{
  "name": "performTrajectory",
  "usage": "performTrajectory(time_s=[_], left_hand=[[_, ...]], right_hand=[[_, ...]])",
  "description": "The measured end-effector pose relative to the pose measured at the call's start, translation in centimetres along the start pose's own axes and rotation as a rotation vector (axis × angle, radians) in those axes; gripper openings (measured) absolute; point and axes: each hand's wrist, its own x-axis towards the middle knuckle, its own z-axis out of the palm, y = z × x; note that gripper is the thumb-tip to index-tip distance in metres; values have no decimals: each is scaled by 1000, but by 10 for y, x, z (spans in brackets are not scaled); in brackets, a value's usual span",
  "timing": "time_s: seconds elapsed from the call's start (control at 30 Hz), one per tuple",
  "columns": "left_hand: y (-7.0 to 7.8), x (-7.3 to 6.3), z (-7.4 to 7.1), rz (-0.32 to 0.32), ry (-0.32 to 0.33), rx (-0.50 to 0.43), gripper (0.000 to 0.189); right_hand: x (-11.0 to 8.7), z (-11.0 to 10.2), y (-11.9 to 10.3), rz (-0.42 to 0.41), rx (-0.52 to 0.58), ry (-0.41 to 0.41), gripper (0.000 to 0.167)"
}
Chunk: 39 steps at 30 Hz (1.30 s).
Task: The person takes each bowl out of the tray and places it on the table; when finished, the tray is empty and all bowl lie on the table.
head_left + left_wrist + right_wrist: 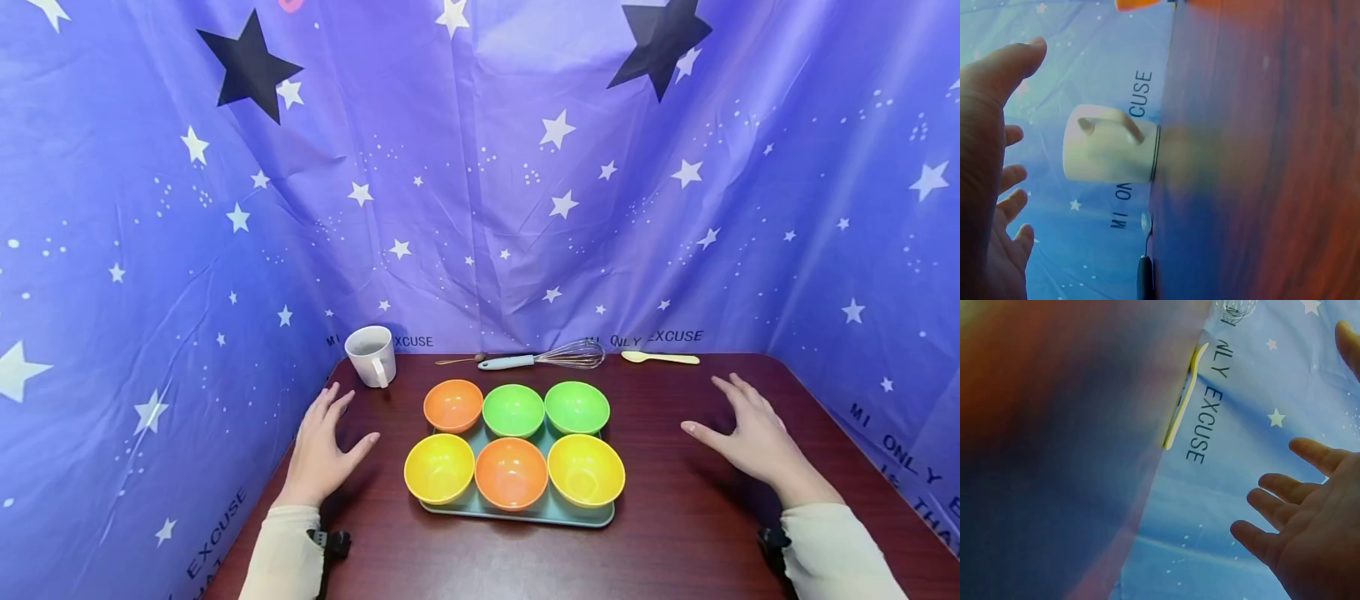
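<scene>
A starry curtain backed my view, where left hand and right hand, spread and empty, flanked the bowls at lower centre, apparently poised, needing an inward reach next.

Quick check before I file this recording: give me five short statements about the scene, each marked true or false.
1. The left hand and right hand are both empty. True.
2. A mug stands behind and to the left of the bowls. True.
3. All three front bowls are green. False: the outer two are yellow, the middle one orange.
4. A whisk lies behind the bowls. True.
5. The mug lies on its side. False: it stands upright.
</scene>
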Motion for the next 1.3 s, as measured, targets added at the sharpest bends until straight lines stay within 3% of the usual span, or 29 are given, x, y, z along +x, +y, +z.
performTrajectory(time_s=[0.4,0.67,0.93,1.17,1.3], left_hand=[[3,11,10,-38,-103,-106,86],[1,16,24,-72,-121,-225,82],[2,21,43,-188,-174,-496,76],[9,24,55,-191,-161,-686,67],[11,26,62,-176,-173,-750,66]], right_hand=[[27,9,-21,-16,132,-19,87],[39,26,-36,23,195,-55,85],[51,43,-47,27,323,-76,79],[56,55,-56,74,396,-82,74],[60,59,-60,92,412,-75,71]])
